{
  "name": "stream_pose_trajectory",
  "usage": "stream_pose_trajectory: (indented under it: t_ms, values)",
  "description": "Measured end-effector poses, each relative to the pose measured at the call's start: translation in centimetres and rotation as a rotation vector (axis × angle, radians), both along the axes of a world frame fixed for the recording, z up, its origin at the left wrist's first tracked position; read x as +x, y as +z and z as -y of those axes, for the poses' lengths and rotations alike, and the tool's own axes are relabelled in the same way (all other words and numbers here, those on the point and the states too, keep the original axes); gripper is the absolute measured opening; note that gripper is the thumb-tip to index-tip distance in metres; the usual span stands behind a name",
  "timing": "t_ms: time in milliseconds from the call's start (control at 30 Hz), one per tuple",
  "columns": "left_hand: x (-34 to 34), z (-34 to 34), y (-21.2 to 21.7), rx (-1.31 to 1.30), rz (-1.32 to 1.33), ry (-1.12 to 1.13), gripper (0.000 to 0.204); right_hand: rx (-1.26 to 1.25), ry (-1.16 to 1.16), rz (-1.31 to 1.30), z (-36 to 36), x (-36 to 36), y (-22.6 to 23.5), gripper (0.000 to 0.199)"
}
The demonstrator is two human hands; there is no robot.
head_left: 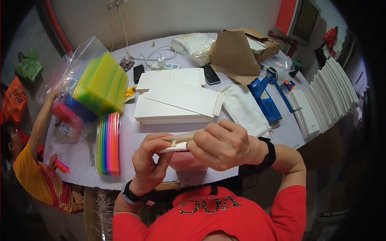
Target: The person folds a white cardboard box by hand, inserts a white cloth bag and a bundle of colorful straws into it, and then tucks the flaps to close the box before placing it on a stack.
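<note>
Both my hands hold a flat white cardboard box blank [179, 141] edge-on above the table's near edge. My left hand [150, 160] pinches its left end with fingers and thumb. My right hand [223, 144] wraps over its right part. Behind the hands lies a stack of flat white box blanks [177, 102] on the white table [132, 138]. A pale pink item sits just under the hands, mostly hidden.
A row of bright coloured strips [108, 144] lies left of my hands, with a bagged yellow-green bundle [102, 84] behind. Folded white boxes [329, 90] stand in a row at right, beside a blue tool [265, 98]. Another person in yellow [30, 168] reaches onto the table at left.
</note>
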State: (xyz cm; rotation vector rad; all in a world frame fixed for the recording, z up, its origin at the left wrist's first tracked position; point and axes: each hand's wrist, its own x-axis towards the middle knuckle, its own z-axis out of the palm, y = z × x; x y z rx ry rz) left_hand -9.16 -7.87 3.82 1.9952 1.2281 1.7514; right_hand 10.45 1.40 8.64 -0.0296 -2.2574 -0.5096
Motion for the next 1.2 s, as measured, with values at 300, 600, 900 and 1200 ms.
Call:
stream_pose_trajectory:
  t_ms: [300, 600, 900, 1200]
  values:
    - [-1.1, -0.8, -0.2, -0.018, 0.062, -0.08, 0.022, -0.469, 0.082, 0.069, -1.5, 1.3, 0.4, 0.014]
    - [-1.3, -0.1, 0.1, -0.032, -0.03, -0.013, 0.012, -0.788, 0.067, 0.277, -1.3, 2.3, 0.7, 0.013]
    - [0.1, 0.2, 1.6, 0.494, -0.794, 0.373, 0.021, -0.788, -0.011, 0.45, -2.2, 2.0, 1.6, 0.011]
    - [2.4, -0.4, 1.1, 0.322, -0.779, 0.331, 0.036, -1.206, 0.188, 0.283, -2.5, 2.7, 0.2, 0.021]
